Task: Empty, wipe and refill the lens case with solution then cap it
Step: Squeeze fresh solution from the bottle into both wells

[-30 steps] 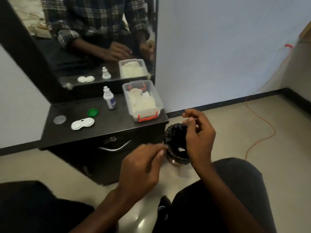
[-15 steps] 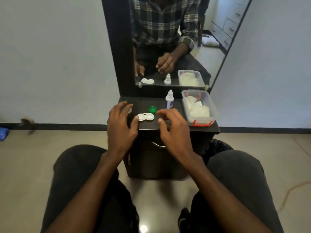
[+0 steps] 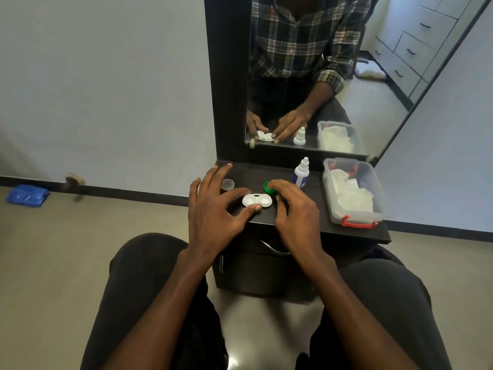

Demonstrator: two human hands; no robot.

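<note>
**Both hands at the lens case on a small dark table**

Far left of the hands, a blue cloth (image 3: 27, 195) lies on the floor by the wall, well apart from everything else. The floor on that side is bare up to the table's left edge.

The left hand (image 3: 210, 209) lies spread, its fingers straight and apart. Its thumb tip touches the near rim of the case (image 3: 257, 200), and its index finger reaches toward the case from the left. Under its fingers, a clear cap (image 3: 228, 184) sits near the left edge of the table (image 3: 354, 233). The hand's heel hangs over the front edge.

The case is white, with two round wells, both uncapped. It lies between the hands, close to the front edge of the table.

The right hand (image 3: 296, 209) is just right of the case. Its fingers are curled, and the fingertips rest on a green cap (image 3: 267, 187), just behind the case. I cannot tell whether they really pinch it.

Behind the right hand stands a white bottle (image 3: 302, 174) with a blue label; the writing is too small to read. To the right of it, a clear box (image 3: 354, 209) with red clasps holds white tissues and fills the table up to its right edge. Behind all, a mirror (image 3: 373, 76) closes the back side.
</note>
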